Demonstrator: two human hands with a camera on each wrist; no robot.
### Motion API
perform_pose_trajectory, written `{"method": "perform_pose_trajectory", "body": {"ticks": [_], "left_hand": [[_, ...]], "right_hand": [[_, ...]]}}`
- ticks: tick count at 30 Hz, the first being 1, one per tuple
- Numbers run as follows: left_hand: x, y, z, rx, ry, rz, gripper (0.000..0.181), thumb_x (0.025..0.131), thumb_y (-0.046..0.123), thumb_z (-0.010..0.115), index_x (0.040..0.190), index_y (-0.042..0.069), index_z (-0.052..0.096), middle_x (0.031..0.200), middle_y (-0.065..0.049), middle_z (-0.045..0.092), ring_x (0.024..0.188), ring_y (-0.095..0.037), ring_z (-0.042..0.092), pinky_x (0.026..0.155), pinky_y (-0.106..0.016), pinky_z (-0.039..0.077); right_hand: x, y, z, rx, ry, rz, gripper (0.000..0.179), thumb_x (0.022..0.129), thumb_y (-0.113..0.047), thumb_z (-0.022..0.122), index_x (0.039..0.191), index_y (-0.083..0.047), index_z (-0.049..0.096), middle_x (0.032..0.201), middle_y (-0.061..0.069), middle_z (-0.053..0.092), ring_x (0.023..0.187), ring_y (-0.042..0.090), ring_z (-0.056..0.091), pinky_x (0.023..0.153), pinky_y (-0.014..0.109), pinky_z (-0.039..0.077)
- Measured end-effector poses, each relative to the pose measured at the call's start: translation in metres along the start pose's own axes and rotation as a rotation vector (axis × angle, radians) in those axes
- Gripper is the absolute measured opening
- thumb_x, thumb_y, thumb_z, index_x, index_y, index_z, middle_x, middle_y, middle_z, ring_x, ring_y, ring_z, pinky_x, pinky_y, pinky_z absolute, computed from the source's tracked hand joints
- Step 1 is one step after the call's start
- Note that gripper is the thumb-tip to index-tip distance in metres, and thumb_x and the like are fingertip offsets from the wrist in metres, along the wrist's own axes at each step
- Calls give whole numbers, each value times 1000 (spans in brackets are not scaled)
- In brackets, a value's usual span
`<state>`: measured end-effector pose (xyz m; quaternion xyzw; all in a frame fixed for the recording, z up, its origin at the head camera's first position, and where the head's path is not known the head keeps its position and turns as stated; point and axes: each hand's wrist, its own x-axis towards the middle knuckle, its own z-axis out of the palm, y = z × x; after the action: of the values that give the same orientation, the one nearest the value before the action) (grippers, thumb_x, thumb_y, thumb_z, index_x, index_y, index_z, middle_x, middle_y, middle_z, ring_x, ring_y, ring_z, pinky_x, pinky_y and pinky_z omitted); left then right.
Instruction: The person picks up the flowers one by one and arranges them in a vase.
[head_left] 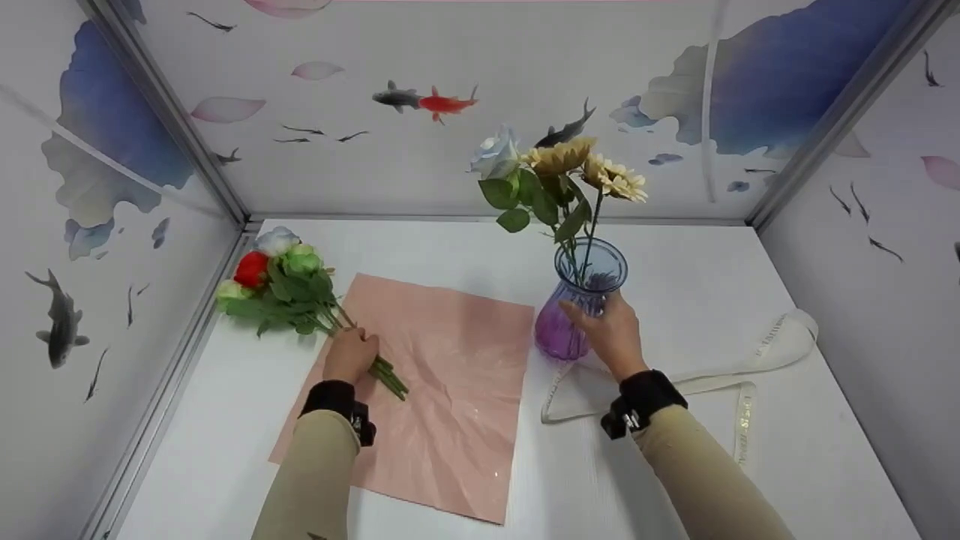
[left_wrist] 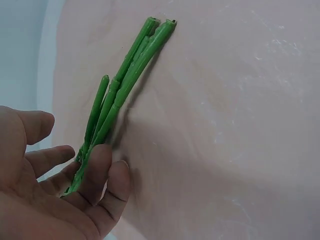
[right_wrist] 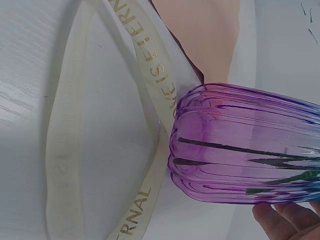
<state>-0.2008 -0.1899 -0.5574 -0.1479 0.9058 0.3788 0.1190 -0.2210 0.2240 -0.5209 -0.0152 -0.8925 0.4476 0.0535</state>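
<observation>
My left hand (head_left: 351, 354) holds the green stems (left_wrist: 132, 70) of a bouquet of artificial flowers (head_left: 289, 289), its fingers (left_wrist: 97, 170) loosely curled about them. Red, pale blue and light green blooms point to the far left, while the cut ends lie over a pink wrapping sheet (head_left: 450, 375). With my right hand (head_left: 616, 334) I grip a ribbed glass vase (head_left: 559, 330), blue at the rim and purple at the base. Two yellow flowers (head_left: 619, 180) and a pale blue rose (head_left: 496, 156) stand in it. In the right wrist view, fingertips (right_wrist: 267, 217) touch the vase's side.
A cream ribbon (head_left: 780, 337) with gold lettering lies in loops on the white table (head_left: 697, 270), running close by the vase's base. Printed panels (head_left: 480, 60) with fish and petals wall in the back and both sides.
</observation>
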Motion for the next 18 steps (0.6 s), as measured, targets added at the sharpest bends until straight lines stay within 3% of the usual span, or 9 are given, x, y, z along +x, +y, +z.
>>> {"method": "perform_pose_trajectory", "body": {"ticks": [2,5,8,12,14,16,18], "left_hand": [[1,-1,0,19,-21,-4,43,107,25,37,128,-7,56,159,-32,28,138,-47,43,108,-51,39],[2,-1,0,39,-59,-15,48,109,27,36,139,-6,53,161,-31,21,144,-48,36,115,-53,36],[2,0,-1,58,-90,-21,54,110,26,35,154,-5,37,162,-31,18,145,-48,34,118,-54,32],[2,5,-3,102,-92,18,49,110,19,32,146,-12,46,155,-35,32,141,-48,38,116,-53,35],[1,7,-5,130,-88,50,46,109,16,31,132,-15,55,142,-38,46,129,-47,48,110,-50,40],[1,10,-7,117,-95,60,43,108,15,32,119,-15,60,120,-34,57,106,-41,55,94,-46,46],[1,12,-9,83,-116,50,38,107,15,32,103,-11,60,95,-25,56,83,-32,52,77,-41,45]], "right_hand": [[0,1,0,-3,11,-18,88,90,-52,75,152,-2,38,147,27,52,137,43,50,114,54,39],[0,1,0,-3,14,-18,87,90,-52,75,153,-3,38,147,27,52,137,42,50,114,54,39],[1,0,0,1,4,-5,89,90,-55,74,153,-4,37,149,26,51,139,42,48,115,54,38],[1,-1,0,4,-11,8,93,89,-59,73,153,-3,37,150,27,50,140,42,47,116,54,36],[1,-1,0,5,-15,11,95,88,-61,72,153,-2,37,150,27,49,140,42,47,116,54,36],[0,-1,0,7,-16,15,95,88,-61,72,153,-2,37,150,27,49,140,43,47,116,54,36],[0,-1,0,9,-14,16,94,88,-61,72,153,-2,38,150,27,50,139,43,47,116,54,36]]}}
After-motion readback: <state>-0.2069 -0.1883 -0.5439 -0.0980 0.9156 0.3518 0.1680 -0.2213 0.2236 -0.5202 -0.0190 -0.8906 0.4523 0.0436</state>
